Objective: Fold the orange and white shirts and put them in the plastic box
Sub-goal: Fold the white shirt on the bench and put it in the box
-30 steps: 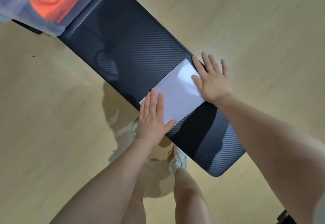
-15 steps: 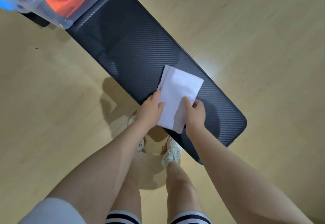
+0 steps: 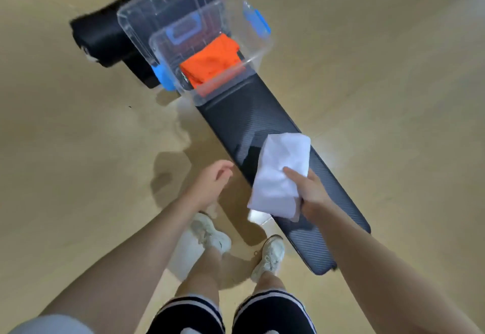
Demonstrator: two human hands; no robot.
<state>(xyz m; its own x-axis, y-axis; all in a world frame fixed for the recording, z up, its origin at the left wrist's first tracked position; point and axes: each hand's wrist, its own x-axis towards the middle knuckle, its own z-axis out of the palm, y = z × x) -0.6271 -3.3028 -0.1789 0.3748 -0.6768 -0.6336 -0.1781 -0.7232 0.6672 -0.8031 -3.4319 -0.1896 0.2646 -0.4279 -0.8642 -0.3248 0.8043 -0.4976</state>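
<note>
My right hand (image 3: 311, 193) grips the folded white shirt (image 3: 280, 171) by its near edge, thumb on top, and holds it lifted over the near part of the black bench (image 3: 236, 121). My left hand (image 3: 210, 184) hangs free to the left of the bench, fingers loosely curled, holding nothing. The clear plastic box (image 3: 259, 52) with blue latches stands on the far end of the bench. The folded orange shirt (image 3: 212, 62) lies inside it.
The box's clear lid (image 3: 157, 5) leans behind the box. A black padded roller (image 3: 97, 42) sticks out left of the bench's far end. Tan floor surrounds the bench. My two feet in white shoes (image 3: 212, 234) stand by the near left side.
My left hand let go of the white shirt and moved away to the left. My right hand alone now holds the shirt, raised off the bench. The view tilted up, showing the whole box.
</note>
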